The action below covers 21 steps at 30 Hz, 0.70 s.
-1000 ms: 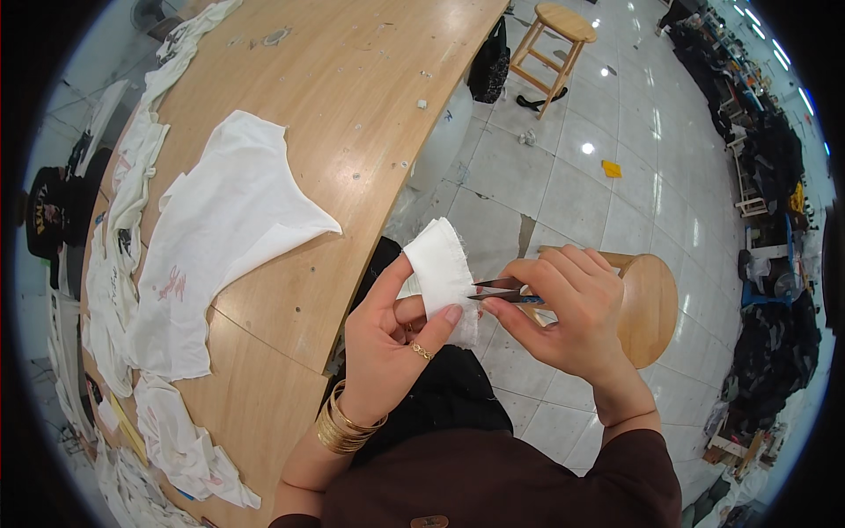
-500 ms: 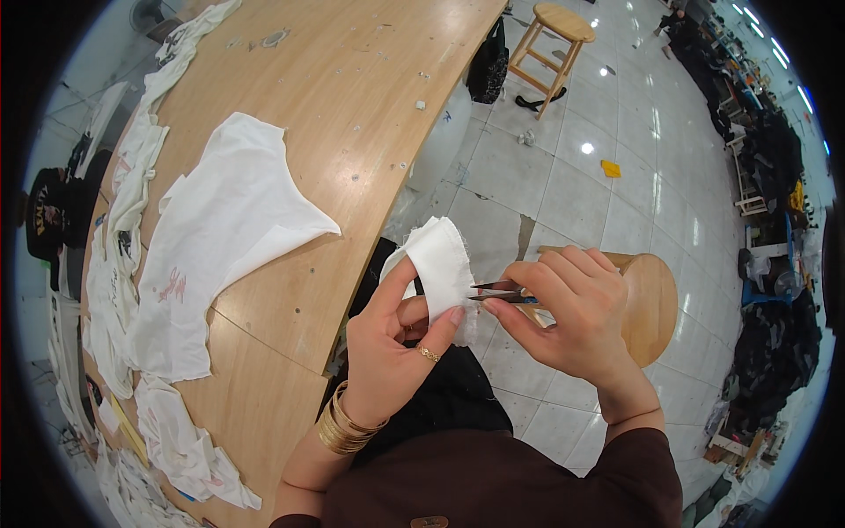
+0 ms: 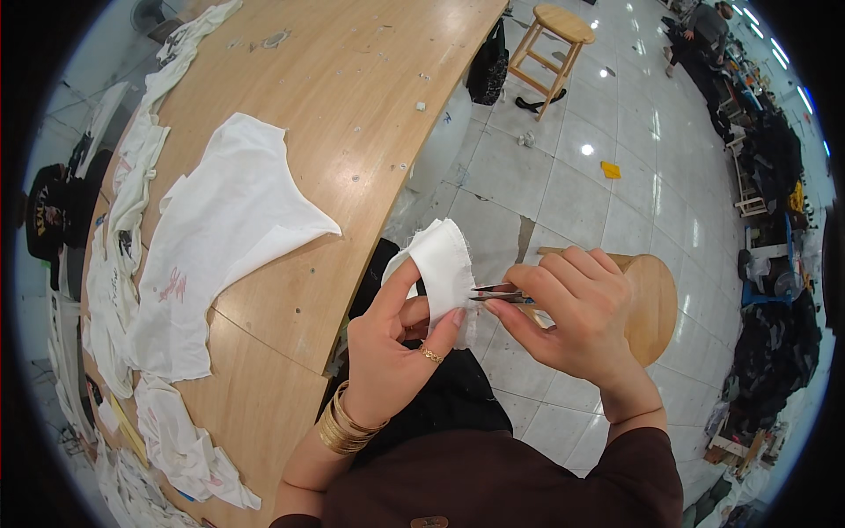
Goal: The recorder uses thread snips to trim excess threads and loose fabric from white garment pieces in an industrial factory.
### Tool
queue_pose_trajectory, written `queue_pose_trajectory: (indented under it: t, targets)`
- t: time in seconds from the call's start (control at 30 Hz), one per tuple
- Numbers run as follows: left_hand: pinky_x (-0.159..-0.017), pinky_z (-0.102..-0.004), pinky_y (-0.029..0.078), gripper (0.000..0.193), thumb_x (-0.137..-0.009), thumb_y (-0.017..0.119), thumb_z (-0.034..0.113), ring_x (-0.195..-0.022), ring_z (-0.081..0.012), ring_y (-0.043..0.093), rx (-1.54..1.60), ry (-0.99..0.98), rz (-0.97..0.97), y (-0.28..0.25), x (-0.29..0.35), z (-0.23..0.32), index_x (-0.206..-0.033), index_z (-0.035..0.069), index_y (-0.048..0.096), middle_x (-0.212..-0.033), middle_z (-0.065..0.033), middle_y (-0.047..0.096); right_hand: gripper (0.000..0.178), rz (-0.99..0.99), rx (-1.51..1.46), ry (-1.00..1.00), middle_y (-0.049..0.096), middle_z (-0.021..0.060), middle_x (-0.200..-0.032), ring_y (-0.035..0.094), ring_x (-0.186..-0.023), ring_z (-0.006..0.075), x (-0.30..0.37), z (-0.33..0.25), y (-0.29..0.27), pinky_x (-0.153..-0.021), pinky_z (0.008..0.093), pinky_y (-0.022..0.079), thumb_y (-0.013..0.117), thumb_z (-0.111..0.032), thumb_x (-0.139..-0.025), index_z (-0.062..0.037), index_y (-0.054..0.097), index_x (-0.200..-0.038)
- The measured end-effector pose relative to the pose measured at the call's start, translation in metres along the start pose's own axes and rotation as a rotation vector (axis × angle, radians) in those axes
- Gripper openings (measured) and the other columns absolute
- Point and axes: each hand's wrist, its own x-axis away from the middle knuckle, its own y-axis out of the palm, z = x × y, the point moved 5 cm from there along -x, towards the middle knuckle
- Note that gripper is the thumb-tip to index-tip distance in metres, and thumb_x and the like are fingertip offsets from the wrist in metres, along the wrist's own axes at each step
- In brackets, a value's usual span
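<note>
A small folded piece of white fabric (image 3: 447, 264) with a frayed right edge is pinched in my left hand (image 3: 387, 348), the thumb in front and the fingers behind and inside the fold. My right hand (image 3: 570, 312) grips small metal thread snips (image 3: 500, 294) between thumb and fingers. Their pointed blades are slightly apart, with the tips at the fabric's frayed edge. Both hands are above my lap, just right of the table edge. On the table (image 3: 343, 114) to the left lies a flat white garment piece (image 3: 233, 220) with a small red print.
More white printed pieces (image 3: 180, 436) are heaped along the table's left side. A wooden stool (image 3: 653, 308) stands behind my right hand, another stool (image 3: 563, 25) farther off. Dark piles (image 3: 770, 343) line the right wall. A person (image 3: 704, 35) is at the far right.
The snips and my right hand have shifted very slightly right. My left hand keeps its hold on the fabric. The far person has come more into view, more upright.
</note>
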Motion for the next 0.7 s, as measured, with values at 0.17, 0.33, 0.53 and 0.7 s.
queue_pose_trajectory:
  t: [0.17, 0.33, 0.53, 0.7]
  targets:
    - [-0.070, -0.0222, 0.050, 0.058, -0.079, 0.064, 0.002, -0.080, -0.0079, 0.061, -0.017, 0.000, -0.002, -0.0008, -0.0002, -0.0006, -0.130, -0.003, 0.036, -0.088, -0.0109, 0.067, 0.020, -0.002, 0.026, -0.025, 0.046, -0.0040, -0.062, 0.044, -0.056, 0.0134, -0.0001, -0.0004, 0.0001, -0.050, 0.0270, 0.030, 0.072, -0.024, -0.065, -0.0150, 0.057, -0.075]
    - [-0.071, -0.0219, 0.050, 0.059, -0.079, 0.063, 0.000, -0.080, -0.0068, 0.059, 0.052, -0.036, -0.037, -0.0002, -0.0009, 0.0007, -0.131, -0.003, 0.036, -0.088, -0.0096, 0.067, 0.021, 0.006, 0.045, -0.071, 0.046, -0.0043, -0.060, 0.044, -0.055, 0.0129, -0.0021, -0.0007, -0.0012, -0.051, 0.0267, 0.031, 0.074, -0.023, -0.063, -0.0145, 0.058, -0.073]
    - [-0.070, -0.0207, 0.049, 0.059, -0.080, 0.061, -0.002, -0.081, -0.0055, 0.058, 0.132, -0.108, -0.070, 0.0012, -0.0030, -0.0002, -0.132, -0.002, 0.035, -0.091, -0.0077, 0.066, 0.024, -0.002, 0.061, -0.105, 0.047, -0.0045, -0.059, 0.045, -0.055, 0.0124, -0.0037, -0.0023, -0.0043, -0.052, 0.0261, 0.032, 0.077, -0.022, -0.058, -0.0136, 0.060, -0.072]
    - [-0.070, -0.0199, 0.048, 0.059, -0.080, 0.061, -0.003, -0.081, -0.0052, 0.058, 0.132, -0.131, -0.078, 0.0021, -0.0042, 0.0014, -0.132, -0.002, 0.034, -0.091, -0.0072, 0.066, 0.024, 0.005, 0.059, -0.105, 0.047, -0.0048, -0.058, 0.044, -0.055, 0.0125, -0.0031, -0.0014, -0.0030, -0.051, 0.0262, 0.031, 0.078, -0.022, -0.058, -0.0136, 0.060, -0.071]
